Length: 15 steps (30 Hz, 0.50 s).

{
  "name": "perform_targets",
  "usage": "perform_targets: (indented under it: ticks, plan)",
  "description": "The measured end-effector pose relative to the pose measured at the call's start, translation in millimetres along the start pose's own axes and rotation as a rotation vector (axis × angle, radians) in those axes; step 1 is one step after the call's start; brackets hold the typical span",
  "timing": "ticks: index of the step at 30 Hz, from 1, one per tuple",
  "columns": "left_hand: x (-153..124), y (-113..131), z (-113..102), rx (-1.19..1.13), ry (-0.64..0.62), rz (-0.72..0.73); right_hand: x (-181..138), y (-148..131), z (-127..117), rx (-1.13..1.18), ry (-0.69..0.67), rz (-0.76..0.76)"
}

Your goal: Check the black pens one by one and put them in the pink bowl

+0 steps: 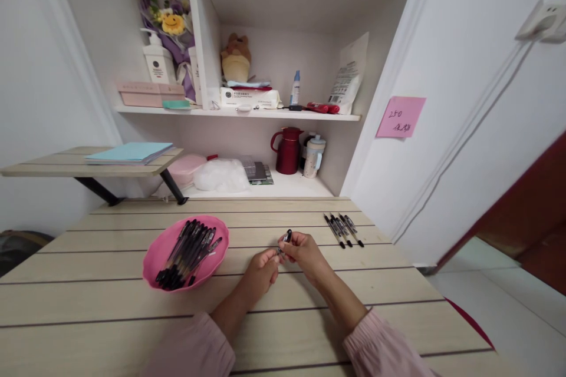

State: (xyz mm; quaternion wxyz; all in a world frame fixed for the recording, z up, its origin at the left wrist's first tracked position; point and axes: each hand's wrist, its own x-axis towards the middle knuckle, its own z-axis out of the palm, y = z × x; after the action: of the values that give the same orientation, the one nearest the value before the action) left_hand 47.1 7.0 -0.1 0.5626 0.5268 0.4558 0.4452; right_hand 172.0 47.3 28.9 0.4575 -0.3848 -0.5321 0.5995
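Over the middle of the table, a black pen (287, 236) is held between my two hands, its dark end pointing up and away from me. My right hand (305, 253) pinches it near the upper part. Closed fingers of my left hand (262, 270) grip its lower part, which is mostly hidden. To the left, a pink bowl (149, 256) with a wavy rim holds many black pens (190, 253). On the right, several pens (342, 230) lie side by side on the table, with their dark ends toward me.
The slatted wooden table (283, 341) meets a white shelf unit (283, 115) at the back. A small raised stand (57, 159) carries blue paper (130, 152) at the left. A red jug (288, 152) and a pale cup (313, 158) stand on the lower shelf.
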Motion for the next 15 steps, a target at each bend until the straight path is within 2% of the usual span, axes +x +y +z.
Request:
perform_targets:
  ticks: [6, 10, 13, 15]
  plan:
    - [-2, 5, 3, 0.108, 0.048, 0.029, -3, -1, 2, 0.021, -0.007, 0.011]
    - [-2, 11, 3, 0.248, 0.145, 0.056, -4, -1, -6, 0.045, 0.039, -0.033]
    - [-4, 28, -7, 0.411, 0.255, 0.089, 1, 6, -17, 0.063, 0.162, -0.058]
    - [-9, 45, -24, 0.553, 0.349, 0.11, 4, 12, -22, 0.053, 0.203, -0.042]
